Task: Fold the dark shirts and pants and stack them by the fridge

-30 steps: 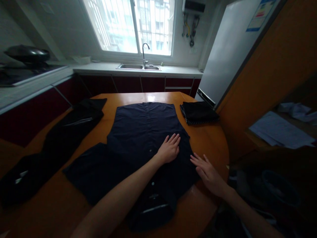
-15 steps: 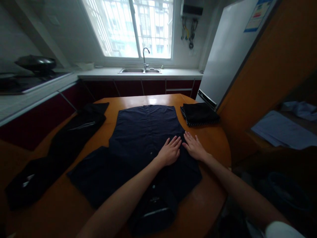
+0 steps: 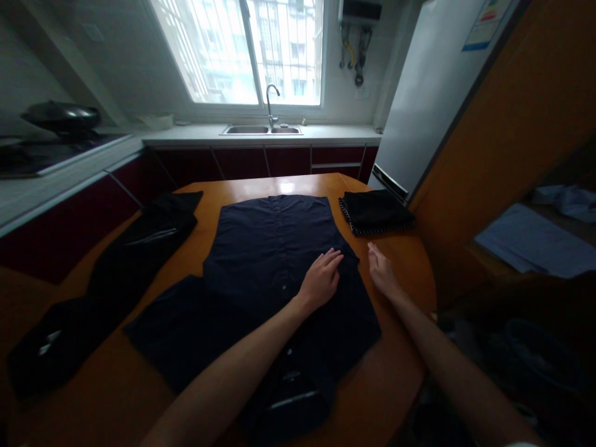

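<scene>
A dark navy button-up shirt (image 3: 261, 248) lies spread on the wooden table (image 3: 395, 385), its collar end toward me and its hem toward the window. My left hand (image 3: 321, 279) rests palm down on the right part of the shirt, fingers stretched out and holding nothing. Just beyond the shirt's right edge is my right hand (image 3: 382, 273), turned partly on its side with the fingers straight and close together. Nothing shows in it. A small corner of cloth sticks out at the shirt's side between the two hands.
Folded black cloth with a patterned edge (image 3: 377, 212) sits at the table's back right. Dark garments (image 3: 139, 248) lie along the left side. Behind are a sink (image 3: 261, 130), a wok (image 3: 63, 117) on the stove and a fridge (image 3: 414, 105) on the right.
My right hand has moved right, off the shirt's edge, and turned more onto its side. My left hand stays on the shirt with its fingers drawn closer together.
</scene>
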The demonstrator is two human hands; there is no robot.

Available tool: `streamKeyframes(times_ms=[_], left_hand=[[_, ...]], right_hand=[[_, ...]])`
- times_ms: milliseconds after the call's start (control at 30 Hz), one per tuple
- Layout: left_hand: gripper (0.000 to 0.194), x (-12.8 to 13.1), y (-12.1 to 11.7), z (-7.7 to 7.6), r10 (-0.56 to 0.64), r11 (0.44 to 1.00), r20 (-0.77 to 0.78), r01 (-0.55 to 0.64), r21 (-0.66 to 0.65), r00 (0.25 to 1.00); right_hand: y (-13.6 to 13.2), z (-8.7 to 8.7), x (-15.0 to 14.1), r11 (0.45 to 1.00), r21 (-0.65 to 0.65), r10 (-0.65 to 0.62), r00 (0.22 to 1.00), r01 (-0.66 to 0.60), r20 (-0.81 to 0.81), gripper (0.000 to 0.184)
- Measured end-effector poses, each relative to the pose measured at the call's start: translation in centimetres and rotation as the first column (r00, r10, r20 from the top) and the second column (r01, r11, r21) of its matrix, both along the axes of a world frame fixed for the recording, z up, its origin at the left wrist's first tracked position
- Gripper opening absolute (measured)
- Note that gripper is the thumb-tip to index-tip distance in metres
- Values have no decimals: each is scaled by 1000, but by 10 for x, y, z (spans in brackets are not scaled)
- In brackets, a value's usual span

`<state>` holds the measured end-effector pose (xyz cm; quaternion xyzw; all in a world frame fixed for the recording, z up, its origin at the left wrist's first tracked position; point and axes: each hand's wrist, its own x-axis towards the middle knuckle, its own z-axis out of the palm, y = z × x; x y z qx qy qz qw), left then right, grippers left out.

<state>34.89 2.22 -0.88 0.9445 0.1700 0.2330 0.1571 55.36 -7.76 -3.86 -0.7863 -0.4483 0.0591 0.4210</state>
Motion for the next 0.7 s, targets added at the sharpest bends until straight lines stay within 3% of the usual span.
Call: streamKeyframes(times_ms=[100, 267, 400, 500, 600, 700], left_hand=[[49, 1, 4, 0, 98, 995, 32, -97, -32, 995], [48, 0, 4, -10, 74, 997, -167, -76, -4, 983], [50, -1, 2, -17, 42, 997, -252, -25, 71, 967], [52, -2, 3, -18, 47, 995, -271, -22, 96, 961], [53, -3, 3, -17, 51, 995, -275, -24, 99, 960], [53, -3, 2, -15, 44, 997, -266, -25, 73, 963]], right_hand=[[0, 2, 0, 995, 96, -20, 1000, 22, -20, 61], [1, 5, -6, 994, 76, 71, 996, -74, 50, 58], [1, 8, -23, 954, -146, 289, 932, -262, 220, 57], [0, 8, -35, 887, -359, 399, 873, -291, 279, 59], [1, 5, -35, 878, -424, 358, 891, -221, 279, 63], [1, 1, -21, 935, -340, 188, 956, -103, 227, 62]])
